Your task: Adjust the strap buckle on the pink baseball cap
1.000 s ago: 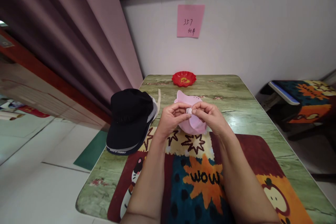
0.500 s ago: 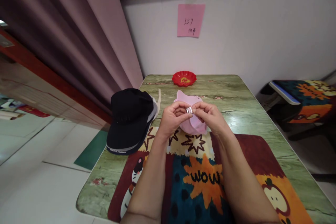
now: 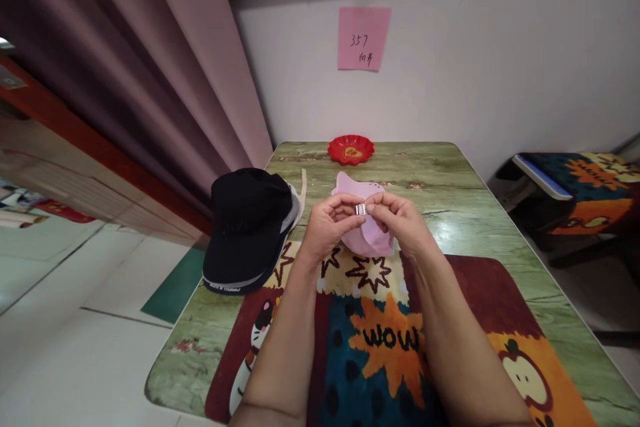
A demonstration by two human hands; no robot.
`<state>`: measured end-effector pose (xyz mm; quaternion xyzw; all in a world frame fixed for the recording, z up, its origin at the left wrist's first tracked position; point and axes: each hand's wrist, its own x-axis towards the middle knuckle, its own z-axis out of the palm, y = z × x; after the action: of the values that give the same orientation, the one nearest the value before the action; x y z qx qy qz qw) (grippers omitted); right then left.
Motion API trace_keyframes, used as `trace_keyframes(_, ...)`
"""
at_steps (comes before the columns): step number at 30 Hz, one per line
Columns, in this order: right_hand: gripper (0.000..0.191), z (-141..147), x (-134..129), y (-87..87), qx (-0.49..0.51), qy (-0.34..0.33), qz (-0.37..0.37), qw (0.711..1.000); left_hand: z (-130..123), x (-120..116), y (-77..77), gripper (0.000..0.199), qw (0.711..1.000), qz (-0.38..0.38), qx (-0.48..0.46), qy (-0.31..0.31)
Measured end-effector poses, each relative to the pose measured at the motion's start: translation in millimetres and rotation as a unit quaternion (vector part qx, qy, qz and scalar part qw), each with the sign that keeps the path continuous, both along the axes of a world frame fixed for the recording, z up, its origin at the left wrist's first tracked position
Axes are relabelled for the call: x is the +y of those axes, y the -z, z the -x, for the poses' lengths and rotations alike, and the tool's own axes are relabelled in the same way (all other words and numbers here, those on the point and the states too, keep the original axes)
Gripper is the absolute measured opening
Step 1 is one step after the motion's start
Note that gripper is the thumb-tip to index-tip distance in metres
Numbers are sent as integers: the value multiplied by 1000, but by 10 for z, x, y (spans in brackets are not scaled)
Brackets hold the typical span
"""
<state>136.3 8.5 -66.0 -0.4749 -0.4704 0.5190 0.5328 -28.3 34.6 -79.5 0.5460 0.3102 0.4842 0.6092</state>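
Note:
A small silvery metal buckle is pinched at the fingertips between my two hands. My left hand grips its left side with thumb and forefinger, the other fingers curled. From the right, my right hand pinches the opposite edge. Directly beneath and behind the fingers lies a soft pink item that looks like a cap, partly covered by both hands. Whether the buckle is joined to it I cannot tell.
A black cap sits at the table's left edge, beside a pale strap. Farther back stands a red scalloped dish. A patterned mat lies under my forearms on the green table. A stool stands to the right.
The buckle has tilted slightly between my fingertips, so its face shows more squarely. Both hands keep nearly the same place, and nothing else has visibly moved.

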Motion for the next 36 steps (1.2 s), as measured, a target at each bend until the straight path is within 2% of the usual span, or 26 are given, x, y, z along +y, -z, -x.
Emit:
trace_keyframes(11, 23, -90, 6, 50, -23, -32, -13, 999, -63, -16, 29, 37, 1000, -20, 7, -21)
trace_keyframes(17, 27, -97, 30, 61, 7, -15, -5, 1000, -108, -17, 44, 37, 999, -28, 8, -34)
trace_keyframes(27, 36, -12, 39, 70, 48, -26, -4, 999, -60, 7, 19, 31, 990, -103, 72, -70)
trace_keyframes(32, 37, -7, 33, 66, 27, -15, -3, 1000, -83, -16, -1, 22, 972, -166, 130, -100)
trace_keyframes(36, 36, 2, 51, 90, 38, 9, 3, 999, -116, -58, -28, 28, 973, -150, 137, -111)
